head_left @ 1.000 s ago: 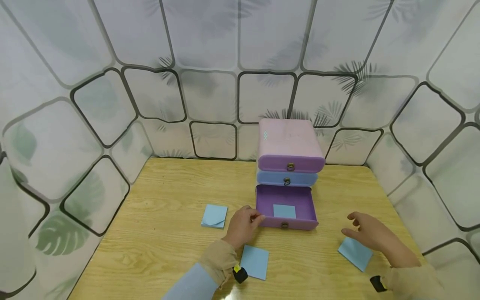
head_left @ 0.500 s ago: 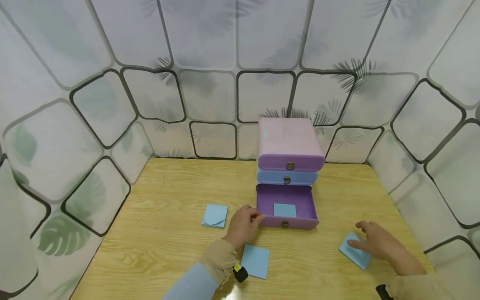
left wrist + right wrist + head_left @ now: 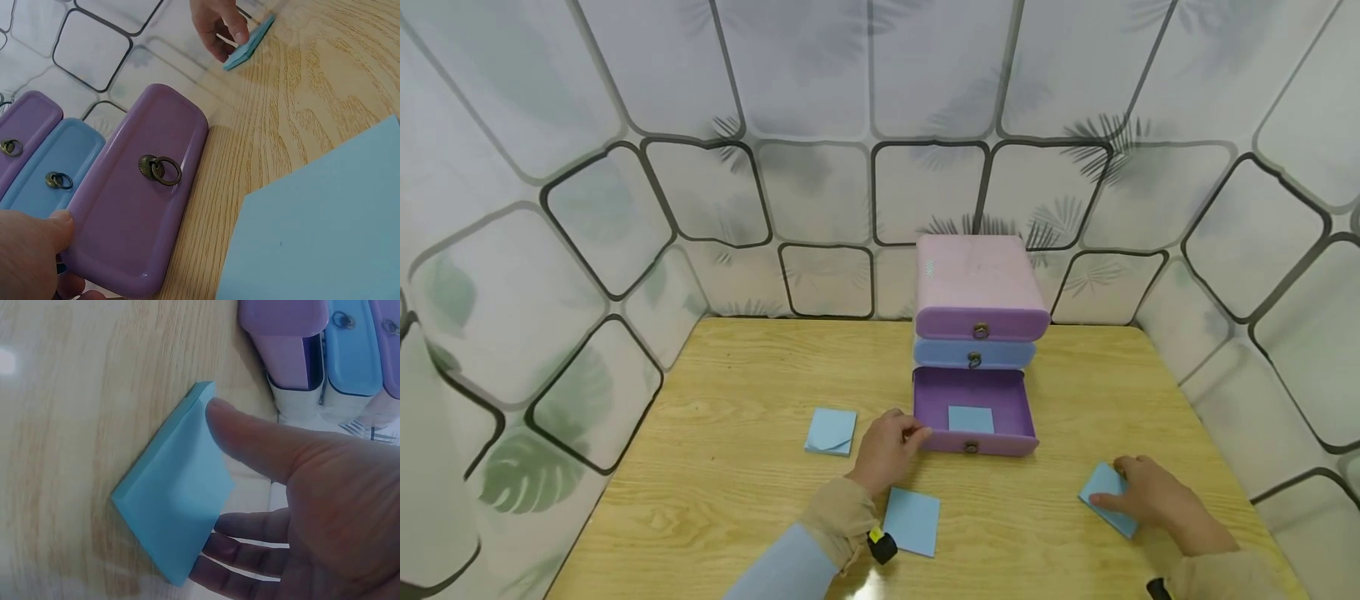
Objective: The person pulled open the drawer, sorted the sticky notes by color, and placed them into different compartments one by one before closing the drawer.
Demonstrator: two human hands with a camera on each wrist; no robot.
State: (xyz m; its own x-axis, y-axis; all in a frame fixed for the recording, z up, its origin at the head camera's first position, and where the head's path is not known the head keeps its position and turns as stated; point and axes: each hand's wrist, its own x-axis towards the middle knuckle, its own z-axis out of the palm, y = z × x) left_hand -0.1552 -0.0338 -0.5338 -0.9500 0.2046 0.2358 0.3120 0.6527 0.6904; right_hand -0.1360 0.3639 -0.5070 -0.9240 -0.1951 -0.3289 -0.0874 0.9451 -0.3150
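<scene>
A small chest of drawers (image 3: 977, 275) stands at the back of the table, its purple bottom drawer (image 3: 940, 392) pulled out with a blue square of paper (image 3: 972, 419) inside. My left hand (image 3: 883, 454) pinches this drawer's left front corner; in the left wrist view the thumb (image 3: 59, 228) lies on its front edge. On the right, my right hand (image 3: 1157, 496) holds a light blue sticky note pad (image 3: 175, 487) by its edges, thumb on one side and fingertips on the other. Whether that pad is clear of the table I cannot tell.
Another blue pad (image 3: 831, 431) with a lifted lower sheet lies left of the chest. A blue square (image 3: 913, 522) lies near my left wrist. The chest's purple top drawer (image 3: 1000, 325) and blue middle drawer (image 3: 940, 353) are pushed in. Patterned walls surround the wooden table (image 3: 737, 500).
My right hand has come down onto the right-hand pad, and its thumb and fingers have closed on the edges. My left hand has stayed on the drawer corner.
</scene>
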